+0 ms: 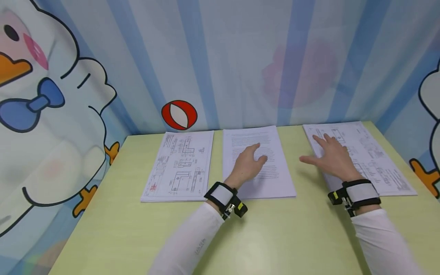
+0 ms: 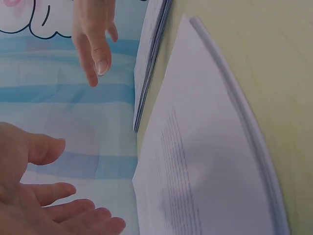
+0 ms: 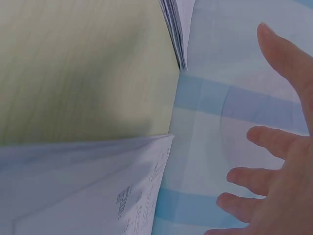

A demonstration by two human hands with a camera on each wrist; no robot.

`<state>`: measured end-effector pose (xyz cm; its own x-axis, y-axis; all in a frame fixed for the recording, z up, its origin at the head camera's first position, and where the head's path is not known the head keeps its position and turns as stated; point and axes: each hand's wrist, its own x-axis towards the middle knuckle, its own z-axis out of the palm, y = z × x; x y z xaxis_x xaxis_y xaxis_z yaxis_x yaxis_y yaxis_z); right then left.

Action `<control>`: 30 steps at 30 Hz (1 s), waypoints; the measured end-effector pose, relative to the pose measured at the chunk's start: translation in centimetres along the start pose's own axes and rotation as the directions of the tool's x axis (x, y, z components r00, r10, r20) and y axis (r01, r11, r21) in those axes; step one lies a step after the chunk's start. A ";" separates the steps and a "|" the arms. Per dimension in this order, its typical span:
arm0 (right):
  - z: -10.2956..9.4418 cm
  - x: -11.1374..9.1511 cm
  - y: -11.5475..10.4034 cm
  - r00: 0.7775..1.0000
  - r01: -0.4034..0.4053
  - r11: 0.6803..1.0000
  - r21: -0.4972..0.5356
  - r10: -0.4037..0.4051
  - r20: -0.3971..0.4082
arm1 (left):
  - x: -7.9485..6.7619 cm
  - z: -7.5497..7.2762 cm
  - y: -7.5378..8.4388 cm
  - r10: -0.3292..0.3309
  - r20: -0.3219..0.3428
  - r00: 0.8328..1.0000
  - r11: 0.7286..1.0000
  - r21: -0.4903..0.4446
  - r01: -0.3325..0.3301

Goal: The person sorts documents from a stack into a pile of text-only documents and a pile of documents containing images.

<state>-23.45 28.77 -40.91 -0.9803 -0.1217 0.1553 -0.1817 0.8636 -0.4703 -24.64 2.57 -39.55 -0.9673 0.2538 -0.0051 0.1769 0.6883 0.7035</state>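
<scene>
Three stacks of paper lie side by side along the back of the table. Above the middle stack [image 1: 254, 187], printed with lines of text, hovers my left hand [image 1: 246, 166], thumb spread from loosely bent fingers and nothing held. My right hand [image 1: 332, 158] is over the left part of the right stack [image 1: 385, 168], which bears technical drawings; its fingers are spread and its palm holds nothing. The left wrist view has the text page [image 2: 210, 127] below the left hand [image 2: 44, 186]. In the right wrist view the right hand [image 3: 279, 171] is raised clear of the drawing sheets [image 3: 88, 191].
The left stack [image 1: 182, 168] shows drawings and a small red stamp. Pale yellow tabletop [image 1: 275, 236] lies in front of the stacks. A striped blue cloth backdrop [image 1: 240, 76] with cartoon prints rises right behind the table's far edge.
</scene>
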 end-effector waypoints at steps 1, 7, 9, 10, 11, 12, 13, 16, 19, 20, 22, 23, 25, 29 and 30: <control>-0.1 -0.2 0.5 1.000 -0.012 1.000 0.003 0.012 0.000 | 0.1 0.5 0.3 -0.002 0.013 1.000 1.000 -0.011 0.002; -0.4 -1.6 3.2 0.996 -0.085 0.996 0.016 0.085 0.007 | 0.5 3.6 1.8 -0.027 0.047 0.999 0.992 -0.124 0.032; -0.5 -2.0 4.1 0.994 -0.107 0.994 0.017 0.107 0.003 | 0.7 4.5 2.2 -0.031 0.063 0.998 0.985 -0.171 0.041; -0.6 -2.1 4.6 0.993 -0.120 0.993 0.020 0.120 0.000 | 0.7 5.0 2.5 -0.027 0.075 0.997 0.980 -0.195 0.042; -0.7 -2.3 5.0 0.991 -0.131 0.991 0.024 0.131 -0.003 | 0.6 5.5 2.8 -0.021 0.080 0.997 0.977 -0.211 0.037; -0.9 -2.4 5.4 0.990 -0.143 0.989 0.026 0.143 -0.007 | 0.6 5.9 3.0 -0.017 0.093 0.996 0.971 -0.234 0.038; -1.1 -2.5 5.8 0.988 -0.154 0.988 0.027 0.155 -0.009 | 0.5 6.4 3.2 -0.013 0.108 0.994 0.965 -0.259 0.041; -1.6 -2.9 7.2 0.979 -0.202 0.979 0.021 0.202 -0.006 | 0.1 7.8 3.8 -0.010 0.148 0.989 0.948 -0.312 0.056; -1.9 -3.4 8.5 0.965 -0.264 0.964 0.022 0.264 0.005 | -0.2 9.2 4.4 -0.023 0.178 0.984 0.938 -0.335 0.083; -2.0 -3.5 8.9 0.958 -0.285 0.958 0.023 0.285 0.014 | -0.2 9.6 4.6 -0.030 0.179 0.983 0.939 -0.333 0.089; -2.3 -3.8 9.5 0.943 -0.332 0.943 0.033 0.331 0.034 | -0.3 10.4 5.0 -0.044 0.176 0.983 0.936 -0.338 0.102; -2.4 -3.9 9.8 0.935 -0.354 0.934 0.036 0.353 0.038 | -0.3 10.7 5.2 -0.051 0.172 0.984 0.934 -0.340 0.108; -2.6 -4.2 10.4 0.916 -0.399 0.916 0.036 0.398 0.047 | -0.3 11.4 5.6 -0.064 0.163 0.985 0.927 -0.356 0.119; -2.6 -4.6 11.4 0.874 -0.486 0.872 0.049 0.485 0.039 | -0.3 12.5 5.8 -0.097 0.163 0.982 0.886 -0.436 0.160; -2.6 -4.6 11.6 0.861 -0.509 0.859 0.054 0.507 0.041 | -0.3 12.8 5.8 -0.109 0.175 0.979 0.856 -0.484 0.181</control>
<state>-20.84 40.62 -44.85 -0.9392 0.3133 -0.1406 0.3386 0.7772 -0.5303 -20.99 15.19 -44.54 -0.9340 0.2922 -0.2055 -0.1120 0.3066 0.9452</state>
